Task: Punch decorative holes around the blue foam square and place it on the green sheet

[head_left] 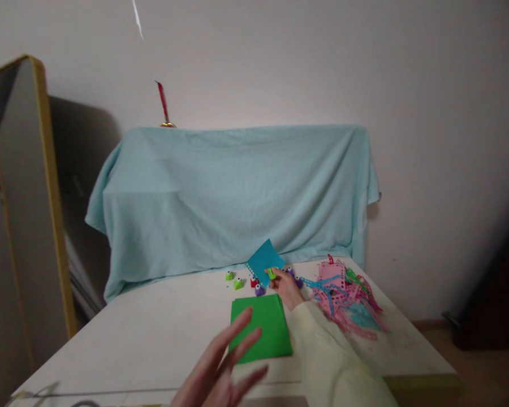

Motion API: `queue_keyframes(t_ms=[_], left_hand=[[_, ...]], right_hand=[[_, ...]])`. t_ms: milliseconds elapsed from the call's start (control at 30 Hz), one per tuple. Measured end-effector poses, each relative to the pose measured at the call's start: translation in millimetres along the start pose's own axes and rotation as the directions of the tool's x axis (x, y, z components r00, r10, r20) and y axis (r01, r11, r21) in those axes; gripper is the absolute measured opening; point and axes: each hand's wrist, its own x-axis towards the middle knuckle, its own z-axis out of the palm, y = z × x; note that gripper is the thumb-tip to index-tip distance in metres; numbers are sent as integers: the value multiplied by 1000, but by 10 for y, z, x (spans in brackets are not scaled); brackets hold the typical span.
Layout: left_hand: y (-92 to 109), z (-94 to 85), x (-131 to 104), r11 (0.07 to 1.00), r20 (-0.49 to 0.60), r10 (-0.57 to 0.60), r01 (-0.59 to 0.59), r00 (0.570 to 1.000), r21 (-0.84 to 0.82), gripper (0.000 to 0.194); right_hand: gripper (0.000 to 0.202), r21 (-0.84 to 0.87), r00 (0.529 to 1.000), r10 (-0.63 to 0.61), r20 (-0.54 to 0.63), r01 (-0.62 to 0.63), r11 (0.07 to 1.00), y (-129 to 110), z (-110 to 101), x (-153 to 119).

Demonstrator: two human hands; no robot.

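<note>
Lime punch (pixel 272 273): long axis unclear; blue sheet (pixel 264 257): corner toward towel (pixel 237 192).

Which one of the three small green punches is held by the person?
The green punch in the right hand, before the blue paper; the other two green punches sit on the table, further left, untouched.

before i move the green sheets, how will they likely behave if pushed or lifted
The green sheets look thin and paper-like, so they would probably be light and bend if lifted by a corner. Lying flat, they seem unlikely to tip. Their edges are slightly out of line, so a push might slide them apart.
</note>
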Motion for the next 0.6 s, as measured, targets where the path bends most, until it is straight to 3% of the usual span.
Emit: queue_keyframes(t_ms=[67, 167, 233, 300, 367, 433, 500, 600], left_hand=[[66, 286, 420, 999, 15, 23, -23, 1000, 31, 70], [-1, 637, 1083, 971, 60, -3, -12, 998, 241, 90], [-114, 738, 1453, 933, 110, -112, 67, 988, 354, 94], [-224, 742, 1731, 895, 213, -198, 88, 957, 438, 86], [-312, 700, 1924, 896, 434, -226, 11, 872, 444, 72], [-391, 664, 2048, 909, 560, -135, -123, 818, 399, 62], [-480, 662, 2115, 890, 583, -83, -203, 808, 409, 57], [-641, 697, 2127, 890, 523, -29, -216, 852, 402, 58]], right_hand=[[25, 29, 1000, 3, -6, -3, 1000, -13, 4, -2], [26, 64, 1000, 19, -12, -18, 998, -39, 3, -2], [26, 63, 1000, 23, -18, -22, 998, -57, 2, 0], [25, 50, 1000, 8, -29, -7, 999, -70, 6, 2], [26, 31, 999, -2, -33, 3, 1000, -71, 14, 4], [27, 8, 1000, 2, -24, -2, 1000, -57, 27, 7], [28, -19, 1000, 4, -5, -4, 1000, -32, 37, 11], [29, -47, 1000, 2, 8, -1, 999, 9, 41, 32]])
